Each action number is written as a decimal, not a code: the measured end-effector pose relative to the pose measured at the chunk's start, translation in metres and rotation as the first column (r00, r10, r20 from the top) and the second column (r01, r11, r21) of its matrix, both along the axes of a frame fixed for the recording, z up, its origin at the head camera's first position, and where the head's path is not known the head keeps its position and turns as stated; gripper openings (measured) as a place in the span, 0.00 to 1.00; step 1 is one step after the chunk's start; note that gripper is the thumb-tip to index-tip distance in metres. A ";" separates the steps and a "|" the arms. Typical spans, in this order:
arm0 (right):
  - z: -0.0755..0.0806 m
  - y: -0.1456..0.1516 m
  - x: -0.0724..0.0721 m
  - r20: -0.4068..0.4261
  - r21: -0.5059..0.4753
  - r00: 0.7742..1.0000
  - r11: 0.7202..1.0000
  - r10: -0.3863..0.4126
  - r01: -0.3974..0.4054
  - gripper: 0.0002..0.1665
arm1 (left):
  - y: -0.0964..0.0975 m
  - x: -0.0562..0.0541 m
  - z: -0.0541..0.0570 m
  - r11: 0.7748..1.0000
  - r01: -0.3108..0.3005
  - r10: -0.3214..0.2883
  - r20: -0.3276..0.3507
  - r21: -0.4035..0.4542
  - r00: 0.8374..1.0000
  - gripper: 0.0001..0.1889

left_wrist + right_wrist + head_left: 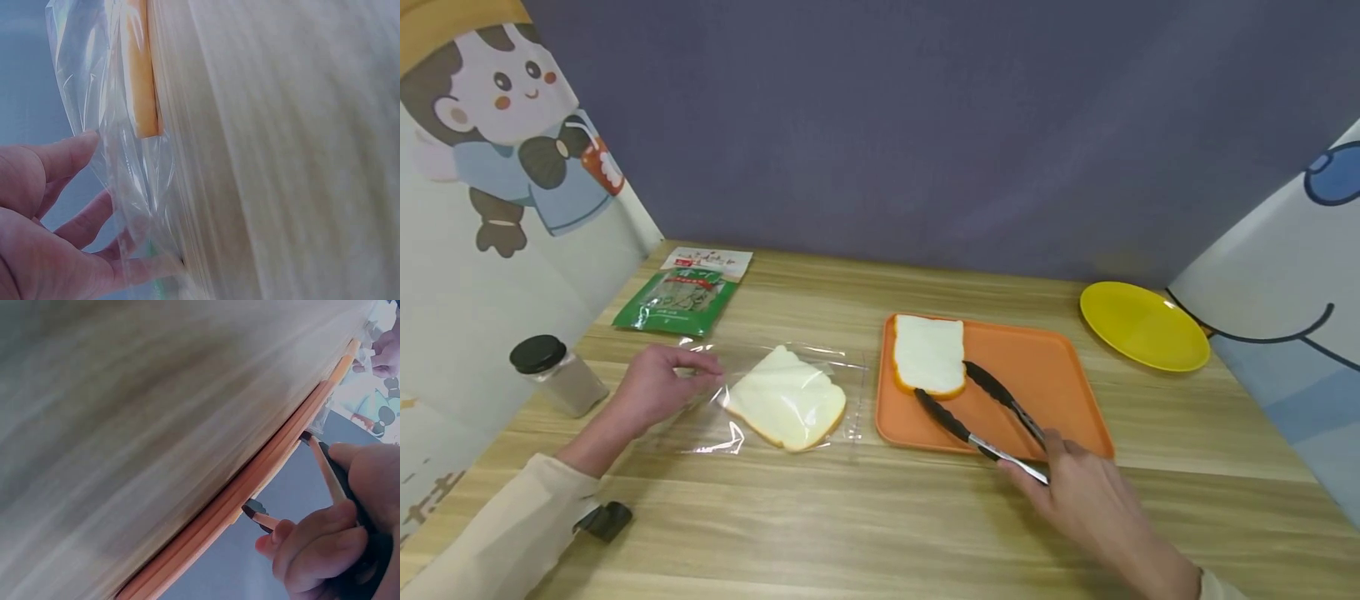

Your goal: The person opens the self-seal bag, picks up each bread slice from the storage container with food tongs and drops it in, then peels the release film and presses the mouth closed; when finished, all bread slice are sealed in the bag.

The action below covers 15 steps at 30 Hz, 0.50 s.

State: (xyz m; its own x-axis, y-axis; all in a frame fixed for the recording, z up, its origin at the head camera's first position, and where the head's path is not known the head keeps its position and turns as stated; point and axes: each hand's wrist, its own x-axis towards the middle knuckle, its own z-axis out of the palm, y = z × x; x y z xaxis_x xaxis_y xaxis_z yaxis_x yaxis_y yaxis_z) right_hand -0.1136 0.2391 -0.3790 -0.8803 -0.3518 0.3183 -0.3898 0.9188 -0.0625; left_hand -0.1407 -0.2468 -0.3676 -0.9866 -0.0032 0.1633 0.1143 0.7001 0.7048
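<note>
Gripping long black-and-silver metal tongs [942,414], the right hand [1093,492] parts their tips about a white, orange-crusted bread slice [929,354] on the orange rectangular tray [1037,367] ahead; beside the left hand [666,387], a second bread slice [790,400] lies in a clear plastic bag [733,437]. Left wrist: thumb and forefinger appear to pinch the bag, other fingers spread. Right wrist: fingers curl round the tongs; a pick-up seems in hand, calling for a squeeze.

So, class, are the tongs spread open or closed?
Spread open: in the head view, the tongs in the right hand have their black ends apart near the bread slice.
</note>
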 end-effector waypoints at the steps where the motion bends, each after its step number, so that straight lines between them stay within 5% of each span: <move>1: 0.000 0.000 -0.001 -0.012 0.003 1.000 1.000 0.011 -0.010 0.37 | 0.000 0.000 0.000 1.000 0.000 0.000 0.000 0.000 1.000 0.04; 15: 0.002 0.007 -0.002 -0.034 0.012 0.998 0.999 0.047 -0.047 0.30 | 0.000 0.000 0.000 1.000 -0.004 0.004 -0.004 -0.005 1.000 0.04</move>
